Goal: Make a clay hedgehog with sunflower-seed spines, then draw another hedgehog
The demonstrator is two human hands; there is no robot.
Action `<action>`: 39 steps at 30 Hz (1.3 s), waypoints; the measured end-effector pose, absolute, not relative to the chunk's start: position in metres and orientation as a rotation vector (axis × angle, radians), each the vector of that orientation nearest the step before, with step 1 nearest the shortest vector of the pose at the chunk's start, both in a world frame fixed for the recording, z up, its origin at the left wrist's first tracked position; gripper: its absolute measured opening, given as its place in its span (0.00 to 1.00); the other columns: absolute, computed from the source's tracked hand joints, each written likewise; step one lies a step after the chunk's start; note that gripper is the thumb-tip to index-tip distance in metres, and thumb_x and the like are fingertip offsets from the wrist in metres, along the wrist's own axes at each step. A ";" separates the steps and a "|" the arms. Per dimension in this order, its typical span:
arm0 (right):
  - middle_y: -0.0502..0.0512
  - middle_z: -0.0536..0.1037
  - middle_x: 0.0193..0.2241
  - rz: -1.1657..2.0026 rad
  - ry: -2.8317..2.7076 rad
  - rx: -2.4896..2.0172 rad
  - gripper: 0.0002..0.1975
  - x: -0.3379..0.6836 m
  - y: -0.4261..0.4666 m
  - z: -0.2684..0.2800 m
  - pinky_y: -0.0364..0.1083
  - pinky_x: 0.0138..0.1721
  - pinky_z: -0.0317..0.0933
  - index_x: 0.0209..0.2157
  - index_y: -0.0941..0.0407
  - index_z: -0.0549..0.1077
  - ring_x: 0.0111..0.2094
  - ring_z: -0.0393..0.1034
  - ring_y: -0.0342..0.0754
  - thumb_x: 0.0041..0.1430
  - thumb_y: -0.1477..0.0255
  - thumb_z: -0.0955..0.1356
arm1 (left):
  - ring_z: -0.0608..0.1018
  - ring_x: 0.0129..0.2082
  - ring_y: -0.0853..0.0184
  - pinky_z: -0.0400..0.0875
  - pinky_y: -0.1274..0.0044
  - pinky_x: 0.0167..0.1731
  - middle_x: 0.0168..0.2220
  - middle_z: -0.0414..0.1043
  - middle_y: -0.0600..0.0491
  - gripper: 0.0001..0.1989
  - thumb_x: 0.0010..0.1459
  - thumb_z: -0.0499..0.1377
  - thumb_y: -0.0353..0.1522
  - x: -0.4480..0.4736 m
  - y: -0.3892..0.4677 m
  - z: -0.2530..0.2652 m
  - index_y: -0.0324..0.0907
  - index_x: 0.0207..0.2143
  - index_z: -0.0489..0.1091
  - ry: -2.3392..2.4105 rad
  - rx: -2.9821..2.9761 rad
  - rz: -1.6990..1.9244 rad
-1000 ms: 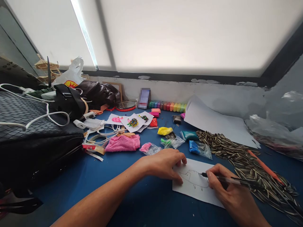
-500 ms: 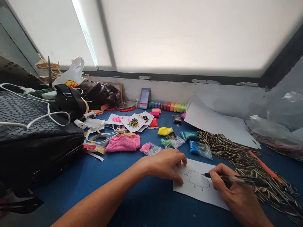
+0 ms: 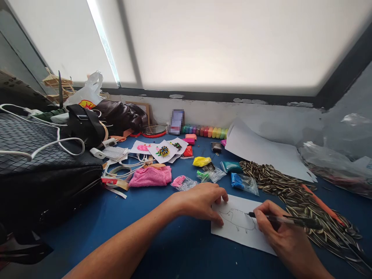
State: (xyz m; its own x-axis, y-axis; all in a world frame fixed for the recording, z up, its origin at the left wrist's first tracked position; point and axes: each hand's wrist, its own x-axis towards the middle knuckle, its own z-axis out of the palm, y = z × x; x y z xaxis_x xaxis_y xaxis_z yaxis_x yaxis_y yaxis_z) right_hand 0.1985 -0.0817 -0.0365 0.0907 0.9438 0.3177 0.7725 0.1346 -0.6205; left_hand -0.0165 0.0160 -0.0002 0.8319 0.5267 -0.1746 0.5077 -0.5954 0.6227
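Observation:
A white sheet of paper (image 3: 232, 232) lies on the blue table, bearing a line drawing of an animal (image 3: 240, 221) with a rounded body, short legs and small strokes along its back. My left hand (image 3: 203, 203) rests at the sheet's left edge, thumb and fingers spread apart on it. In my right hand (image 3: 280, 228) is a black-tipped pen (image 3: 252, 214), gripped between thumb and fingers, its tip at the top line of the animal's back. The palm side of the right hand is hidden.
Striped sunflower seeds (image 3: 267, 176) are heaped at the right, an orange stick (image 3: 322, 205) among them. Beyond the paper lie bags of blue clay (image 3: 237, 180) and yellow clay (image 3: 201, 161). A pink cloth (image 3: 151, 176), finished picture cards (image 3: 163, 151) and a black bag (image 3: 52, 174) are leftward.
My right hand and the pen tip have shifted slightly left along the animal's back. The whole view has also moved a little. My left hand keeps its place on the sheet.

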 end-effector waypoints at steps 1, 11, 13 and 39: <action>0.45 0.63 0.16 0.318 -1.714 -1.666 0.15 0.198 -0.081 -0.037 0.41 0.16 0.52 0.22 0.52 0.65 0.16 0.58 0.42 0.60 0.62 0.60 | 0.70 0.45 0.63 0.63 0.76 0.41 0.42 0.68 0.52 0.25 0.48 0.66 0.37 -0.017 0.016 -0.001 0.44 0.48 0.66 0.753 2.319 0.037; 0.44 0.60 0.14 0.433 -1.559 -1.707 0.17 0.193 -0.082 -0.029 0.41 0.13 0.46 0.19 0.52 0.63 0.13 0.52 0.41 0.58 0.60 0.62 | 0.70 0.45 0.62 0.63 0.75 0.42 0.42 0.68 0.51 0.24 0.48 0.66 0.37 -0.017 0.015 0.002 0.43 0.48 0.66 0.752 2.316 0.026; 0.43 0.58 0.13 0.478 -1.476 -1.748 0.17 0.194 -0.082 -0.028 0.41 0.12 0.44 0.19 0.52 0.62 0.13 0.50 0.40 0.57 0.58 0.62 | 0.70 0.46 0.62 0.63 0.75 0.43 0.42 0.68 0.51 0.24 0.49 0.66 0.37 -0.017 0.015 0.003 0.43 0.48 0.66 0.750 2.315 0.021; 0.45 0.64 0.15 0.314 -1.673 -1.687 0.15 0.194 -0.084 -0.023 0.40 0.16 0.54 0.20 0.52 0.65 0.15 0.59 0.42 0.57 0.62 0.61 | 0.70 0.44 0.62 0.63 0.75 0.41 0.42 0.68 0.52 0.25 0.48 0.67 0.38 -0.017 0.015 0.000 0.44 0.48 0.66 0.748 2.328 0.037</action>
State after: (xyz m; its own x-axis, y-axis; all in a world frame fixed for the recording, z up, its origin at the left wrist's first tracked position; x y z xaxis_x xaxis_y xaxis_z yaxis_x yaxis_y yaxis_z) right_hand 0.1944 -0.0844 -0.0226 0.1249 0.9415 0.3130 0.7637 0.1102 -0.6361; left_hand -0.0169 0.0151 0.0003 0.8341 0.5247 -0.1703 0.5051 -0.6022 0.6182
